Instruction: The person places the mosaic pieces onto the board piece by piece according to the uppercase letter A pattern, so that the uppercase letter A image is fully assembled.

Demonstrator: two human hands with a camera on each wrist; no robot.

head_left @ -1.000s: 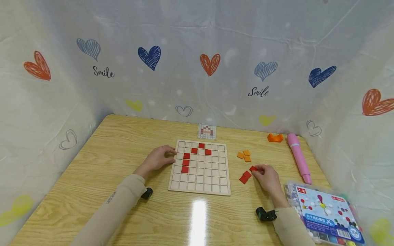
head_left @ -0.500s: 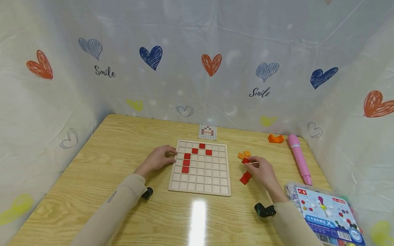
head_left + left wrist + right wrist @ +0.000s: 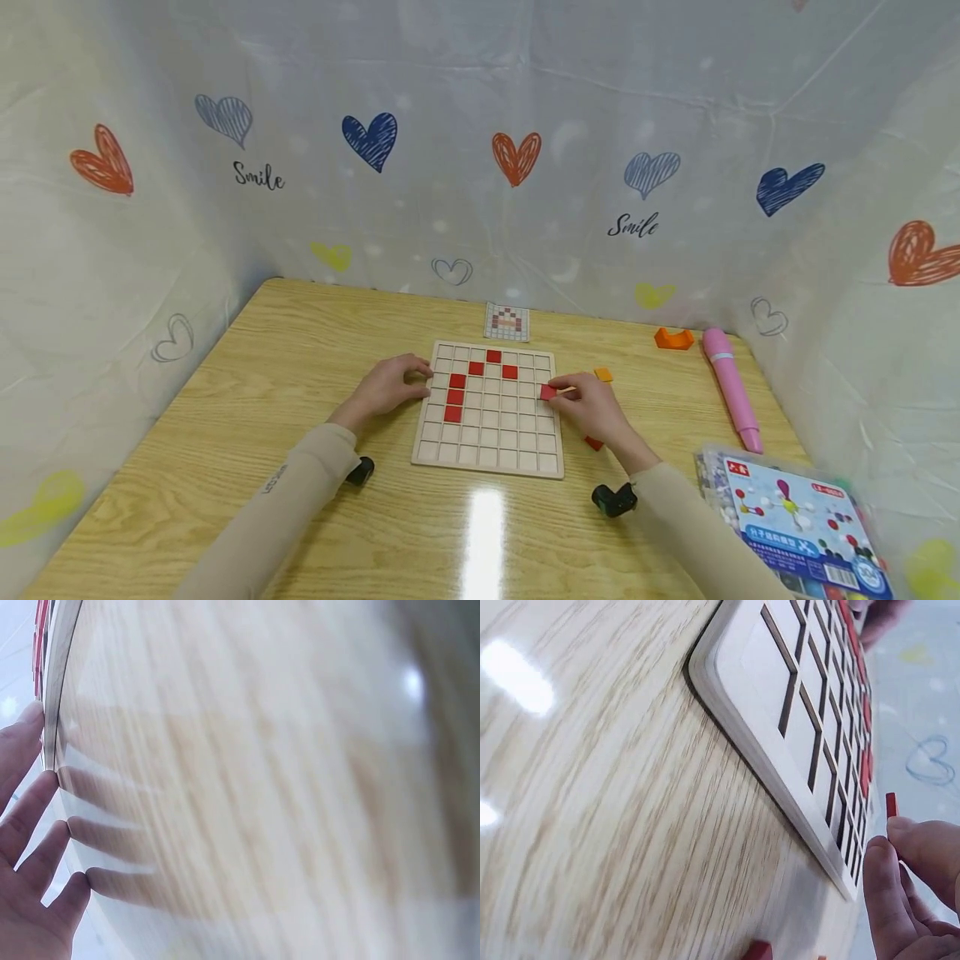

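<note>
A square wooden grid board lies on the table with several red tiles set in its cells. My left hand rests at the board's left edge, fingers loosely extended; in the left wrist view its fingers reach the board's side and the tabletop. Over the right edge of the grid, my right hand pinches a red tile between thumb and fingers. That same tile stands out edge-on past the fingertips in the right wrist view. Beyond the board lies a small printed pattern card.
Right of the board are loose tiles, an orange tile and a red tile, partly hidden by my right hand. Farther right lie an orange bracket-shaped piece, a pink pen-shaped stick and a clear box with a molecule-model label.
My right hand took the red tile from the loose ones, passed near the orange tiles, and brought it left over the board's right edge. My left hand stayed in place.
</note>
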